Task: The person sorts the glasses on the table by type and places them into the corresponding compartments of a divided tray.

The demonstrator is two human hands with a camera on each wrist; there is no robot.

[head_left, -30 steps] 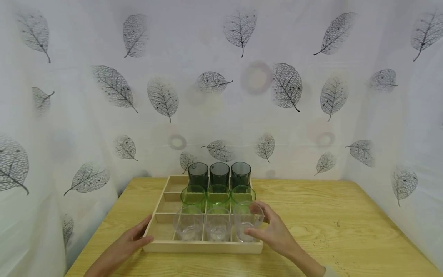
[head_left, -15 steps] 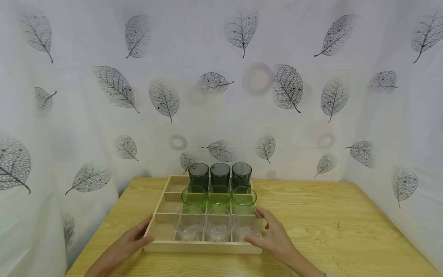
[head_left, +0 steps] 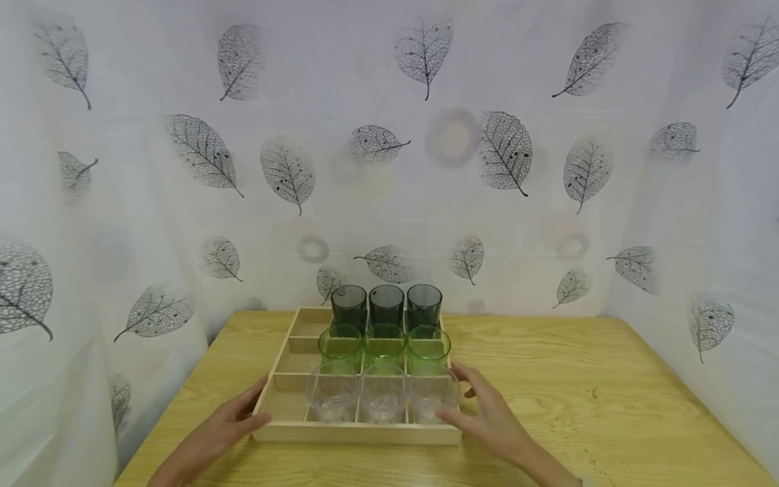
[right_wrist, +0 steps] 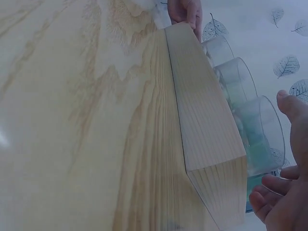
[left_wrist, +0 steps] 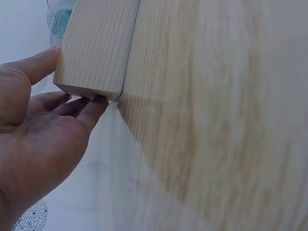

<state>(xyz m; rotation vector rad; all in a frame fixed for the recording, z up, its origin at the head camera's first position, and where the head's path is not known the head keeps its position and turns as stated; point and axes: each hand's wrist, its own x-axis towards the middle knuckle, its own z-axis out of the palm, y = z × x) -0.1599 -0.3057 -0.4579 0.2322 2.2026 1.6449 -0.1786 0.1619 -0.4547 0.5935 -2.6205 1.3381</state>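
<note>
A pale wooden compartment tray [head_left: 359, 434] holds three rows of three drinking glasses: clear in front, green in the middle, dark grey behind. My left hand [head_left: 222, 426] grips its front left corner. In the left wrist view the thumb lies at the rim and the fingers bend against the side wall [left_wrist: 91, 48]. The right clear glass [head_left: 433, 389] stands upright in its compartment. Beside it, my right hand [head_left: 489, 412] is spread. In the right wrist view that hand [right_wrist: 291, 192] has loosely bent fingers and a gap between thumb and glass [right_wrist: 269, 132].
The tray's left column of compartments [head_left: 287, 399] has no glasses. Under the tray is a wood-grain table [head_left: 566, 399]. A white curtain [head_left: 377, 81] printed with leaves hangs behind the table and along both sides.
The right clear glass, earlier held slightly tilted in my right hand, has come down upright into its compartment. My right hand has let go and drawn slightly right. The left hand keeps its place.
</note>
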